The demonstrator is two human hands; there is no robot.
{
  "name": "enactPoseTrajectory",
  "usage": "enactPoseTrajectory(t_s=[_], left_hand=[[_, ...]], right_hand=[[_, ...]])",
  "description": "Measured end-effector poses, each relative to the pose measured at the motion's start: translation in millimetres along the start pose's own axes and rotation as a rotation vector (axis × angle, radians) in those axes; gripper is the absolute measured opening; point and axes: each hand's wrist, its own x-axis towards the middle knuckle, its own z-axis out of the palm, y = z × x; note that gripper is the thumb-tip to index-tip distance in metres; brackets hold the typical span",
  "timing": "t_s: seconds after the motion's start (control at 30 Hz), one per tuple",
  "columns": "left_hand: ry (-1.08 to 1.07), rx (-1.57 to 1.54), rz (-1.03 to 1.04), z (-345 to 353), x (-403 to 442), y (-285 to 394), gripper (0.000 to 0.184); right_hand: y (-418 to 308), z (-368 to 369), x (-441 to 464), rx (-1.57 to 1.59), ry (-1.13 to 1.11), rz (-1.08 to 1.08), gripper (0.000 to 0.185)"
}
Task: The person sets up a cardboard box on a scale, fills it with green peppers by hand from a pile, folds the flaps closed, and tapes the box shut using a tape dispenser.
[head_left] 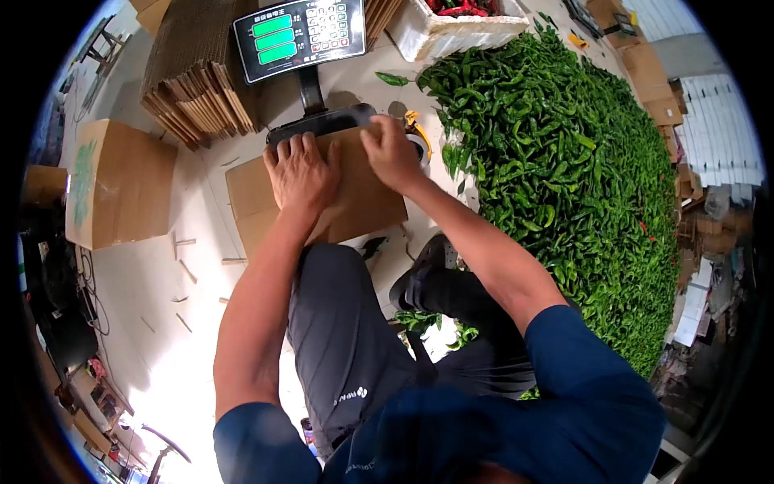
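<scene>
A brown cardboard box (355,206) lies in front of my knees, against the dark platform of a digital scale (322,123). My left hand (305,171) rests on top of the cardboard, fingers stretched toward its far edge and thumb apart. At the far right corner, my right hand (393,153) has its fingers curled against the cardboard; their tips are partly hidden. Just beyond that hand is a yellow tape dispenser (416,129), partly covered by it. The scale's display (300,39) has lit green panels.
A large heap of green peppers (564,177) spreads along the right. Flattened cartons (197,77) stand stacked at the upper left, near another cardboard box (121,185). A white foam box (459,32) holds red peppers. Small scraps (187,271) dot the floor.
</scene>
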Motion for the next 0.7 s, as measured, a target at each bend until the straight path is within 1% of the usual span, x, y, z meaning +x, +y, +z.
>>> enactPoseTrajectory(t_s=[0.03,0.07,0.1,0.13,0.17,0.2,0.27,0.33,0.37,0.4,0.47,0.57,0.63,0.67,0.7], left_hand=[[0.007,0.004,0.003,-1.5,0.6,0.7,0.053],[0.008,0.008,0.000,-2.4,-0.9,1.5,0.053],[-0.067,0.008,-0.012,-9.9,-0.2,2.8,0.051],[-0.072,0.005,-0.017,-11.1,0.1,2.8,0.051],[-0.076,0.003,-0.018,-10.3,0.9,2.1,0.051],[-0.077,0.003,-0.019,-9.8,2.1,1.8,0.051],[-0.087,-0.018,-0.040,-7.5,3.9,1.3,0.047],[-0.076,-0.059,-0.049,-3.6,4.8,-2.9,0.045],[-0.075,-0.058,-0.058,-2.1,5.3,-3.4,0.041],[-0.076,-0.065,-0.065,-1.4,6.0,-3.6,0.040],[-0.075,-0.080,-0.076,-2.3,5.6,-4.6,0.038],[-0.028,-0.111,-0.044,-5.7,5.3,-4.7,0.036],[-0.017,-0.116,-0.036,-7.1,5.1,-4.4,0.035],[-0.012,-0.118,-0.034,-7.8,3.5,-4.6,0.035],[-0.005,-0.117,-0.030,-8.0,2.5,-4.8,0.035]], right_hand=[[11.1,-13.5,6.7,0.135,-0.044,0.149,0.049],[44.7,-14.9,13.6,0.277,0.023,0.272,0.052],[56.3,-31.5,22.8,0.320,0.038,0.412,0.054],[96.1,-33.3,33.8,-0.086,0.090,0.406,0.055],[144.0,-29.0,38.1,-0.316,0.067,0.339,0.055],[161.1,-34.4,42.3,-0.378,-0.121,0.461,0.057],[202.1,-26.5,39.2,-0.465,-0.413,0.596,0.061],[243.7,-9.0,19.4,-0.415,-0.538,0.430,0.060],[253.4,6.4,6.4,-0.356,-0.386,0.589,0.057],[264.5,8.3,5.6,-0.291,-0.429,0.635,0.048],[277.8,26.1,-8.2,-0.458,-0.133,0.511,0.039],[269.5,4.9,15.5,-0.410,-0.481,0.633,0.036],[244.8,-30.4,39.0,-0.391,-0.489,0.539,0.033],[227.4,-49.0,51.3,-0.390,-0.446,0.509,0.032],[196.8,-70.3,60.9,-0.287,-0.396,0.558,0.033]])
